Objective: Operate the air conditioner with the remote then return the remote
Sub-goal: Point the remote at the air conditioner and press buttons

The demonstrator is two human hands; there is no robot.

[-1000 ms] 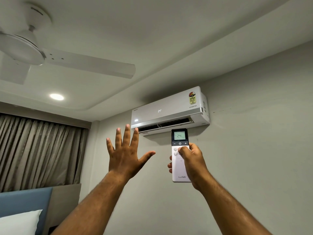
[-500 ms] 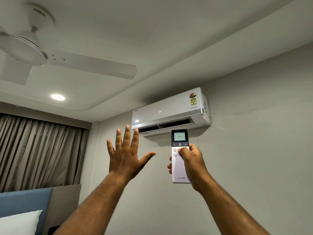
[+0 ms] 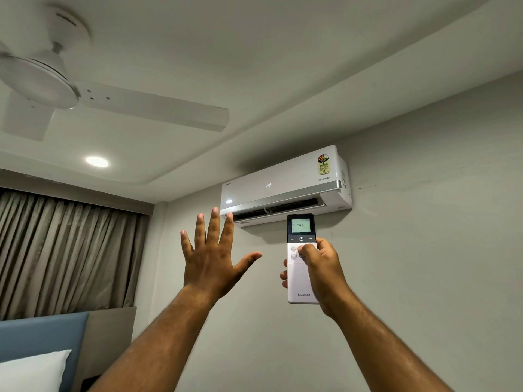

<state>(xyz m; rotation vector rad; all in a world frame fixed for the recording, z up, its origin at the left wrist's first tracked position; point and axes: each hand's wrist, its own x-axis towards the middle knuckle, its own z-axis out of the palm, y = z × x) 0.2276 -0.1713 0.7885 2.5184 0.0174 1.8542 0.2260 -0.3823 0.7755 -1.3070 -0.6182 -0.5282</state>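
A white wall-mounted air conditioner [image 3: 285,183] hangs high on the grey wall, its panel showing 24 and its bottom flap open. My right hand [image 3: 321,271] grips a white remote [image 3: 300,281] held upright just below the unit, thumb resting on the buttons under the power row. The remote's screen reads 24. My left hand [image 3: 210,258] is raised beside it, palm toward the air conditioner, fingers spread and holding nothing, fingertips near the unit's lower left corner.
A white ceiling fan [image 3: 85,94] hangs at the upper left, near a lit recessed light [image 3: 97,161]. Beige curtains [image 3: 65,256] cover the left wall. A blue headboard [image 3: 42,335] and white pillow [image 3: 31,372] sit at the lower left.
Both hands and the remote hold nearly the same pose. The view has shifted only slightly.
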